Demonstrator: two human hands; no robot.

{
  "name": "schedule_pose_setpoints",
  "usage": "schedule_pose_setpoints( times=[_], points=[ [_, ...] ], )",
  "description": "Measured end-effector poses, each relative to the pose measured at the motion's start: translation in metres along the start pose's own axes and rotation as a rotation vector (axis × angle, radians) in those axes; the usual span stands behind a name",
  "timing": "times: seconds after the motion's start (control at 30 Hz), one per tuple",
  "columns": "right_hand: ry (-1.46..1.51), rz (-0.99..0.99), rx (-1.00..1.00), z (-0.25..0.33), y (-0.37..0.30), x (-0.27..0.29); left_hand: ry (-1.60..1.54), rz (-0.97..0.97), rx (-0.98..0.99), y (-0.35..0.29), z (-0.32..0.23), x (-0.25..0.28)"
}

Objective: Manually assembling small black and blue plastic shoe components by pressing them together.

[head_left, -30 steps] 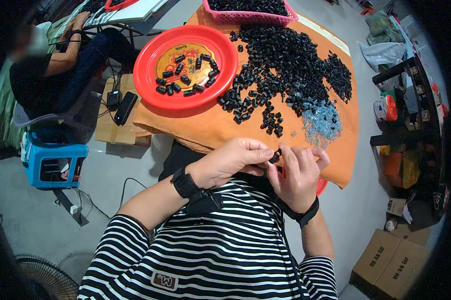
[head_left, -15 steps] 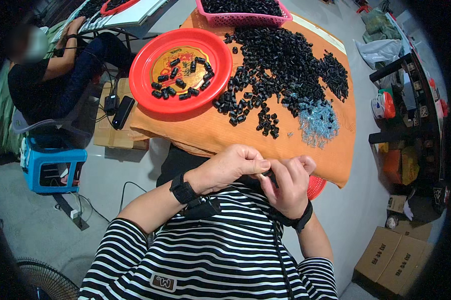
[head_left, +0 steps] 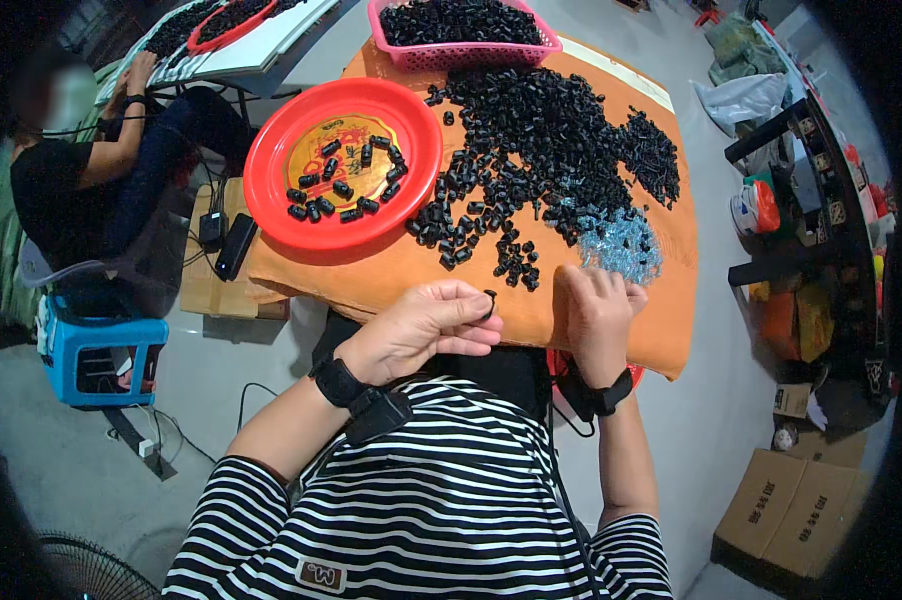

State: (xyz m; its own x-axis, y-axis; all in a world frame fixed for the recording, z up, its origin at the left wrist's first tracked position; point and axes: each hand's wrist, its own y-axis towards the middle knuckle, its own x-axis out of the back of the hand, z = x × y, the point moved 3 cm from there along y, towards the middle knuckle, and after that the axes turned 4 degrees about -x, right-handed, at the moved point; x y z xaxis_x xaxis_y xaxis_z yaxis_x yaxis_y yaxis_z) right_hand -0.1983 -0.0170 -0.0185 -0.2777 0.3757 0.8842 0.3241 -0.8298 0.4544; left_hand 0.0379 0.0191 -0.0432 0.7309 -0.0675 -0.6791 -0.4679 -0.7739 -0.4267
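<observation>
My left hand (head_left: 433,322), just off the front edge of the orange cloth, pinches a small black plastic part (head_left: 490,305) between thumb and forefinger. Over the cloth to its right, my right hand (head_left: 599,312) is closed with its fingers curled, close to a pile of clear bluish plastic pieces (head_left: 626,250). Whatever those fingertips hold, if anything, is hidden. Beyond both hands spreads a big heap of small black plastic parts (head_left: 531,130). A red round tray (head_left: 263,165) at the left carries several black barrel-shaped parts (head_left: 343,189).
A pink basket (head_left: 461,58) full of black parts stands at the table's far edge. Thinner black pieces (head_left: 653,155) lie at the heap's right. At left, another person (head_left: 121,165) sits working at a white table, near a blue stool (head_left: 106,345). Cardboard boxes (head_left: 796,515) rest on the floor at right.
My hands, together half a second ago, have parted. The right went forward to the clear pieces; the left shifted slightly left, keeping a black part in its pinch.
</observation>
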Motion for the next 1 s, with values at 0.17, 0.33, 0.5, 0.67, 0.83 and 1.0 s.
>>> schedule_pose_setpoints(
  times=[0.17, 0.33, 0.5, 0.67, 0.83, 1.0],
  points=[
    [0.053, 0.088, -0.057, -0.006, 0.005, -0.011, -0.029, -0.032, -0.06, 0.008, -0.007, 0.008],
    [0.022, -0.037, -0.133, -0.03, 0.006, -0.009, -0.019, -0.064, -0.099, 0.009, -0.014, 0.013],
    [-0.179, 0.027, -0.103, -0.034, -0.002, -0.012, -0.017, -0.07, -0.102, 0.009, -0.017, 0.01],
    [0.16, -0.107, -0.239, -0.053, -0.007, -0.01, -0.091, 0.027, -0.079, 0.005, -0.023, 0.006],
    [0.191, -0.054, -0.287, -0.051, -0.012, -0.004, 0.043, -0.164, -0.11, 0.007, -0.027, 0.012],
    [0.029, 0.051, -0.199, -0.034, -0.017, 0.001, 1.21, -0.409, -0.667, 0.011, -0.032, 0.006]
  ],
)
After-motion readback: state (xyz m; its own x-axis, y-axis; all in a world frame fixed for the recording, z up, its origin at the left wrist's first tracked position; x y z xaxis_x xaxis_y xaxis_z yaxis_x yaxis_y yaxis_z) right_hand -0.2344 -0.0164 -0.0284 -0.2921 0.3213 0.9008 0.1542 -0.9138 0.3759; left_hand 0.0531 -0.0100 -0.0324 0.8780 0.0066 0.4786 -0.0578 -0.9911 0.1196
